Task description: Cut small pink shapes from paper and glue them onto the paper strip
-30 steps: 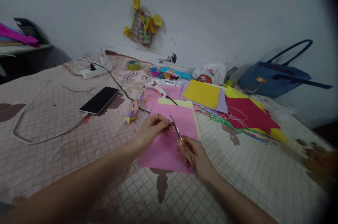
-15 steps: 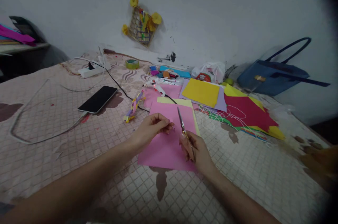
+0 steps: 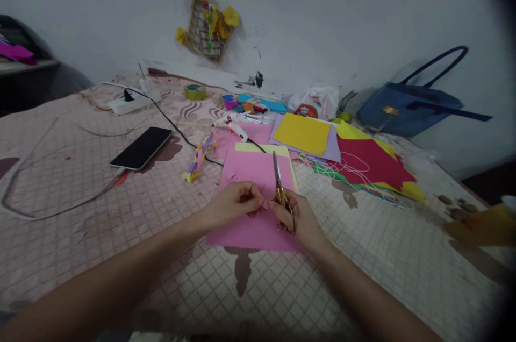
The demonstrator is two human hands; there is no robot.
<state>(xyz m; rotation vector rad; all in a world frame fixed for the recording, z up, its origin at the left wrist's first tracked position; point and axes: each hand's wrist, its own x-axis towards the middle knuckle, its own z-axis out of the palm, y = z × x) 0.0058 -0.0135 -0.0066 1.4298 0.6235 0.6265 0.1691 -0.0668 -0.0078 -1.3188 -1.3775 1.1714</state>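
Over the pink paper sheet (image 3: 242,237), my left hand (image 3: 241,201) pinches a small piece of pink paper (image 3: 265,204). My right hand (image 3: 298,215) is closed around the gold handles of a pair of scissors (image 3: 278,175), whose blades point up and away from me. The right thumb and fingertip meet the small pink piece as well, so both hands touch it. A pale yellow sheet (image 3: 284,151) shows from under the pink one. Another pink scrap (image 3: 233,176) lies on the sheet above my left hand.
A white glue gun (image 3: 236,128) with a lit red light lies behind the sheet. To the left are a twisted paper strip (image 3: 199,158) and a phone (image 3: 142,148) on a cable. Yellow paper (image 3: 302,134), red paper (image 3: 371,161) and white string (image 3: 322,164) lie right.
My right hand has moved left to meet the left hand at the small pink piece. The scissors now stand more upright. The whole view has shifted slightly.
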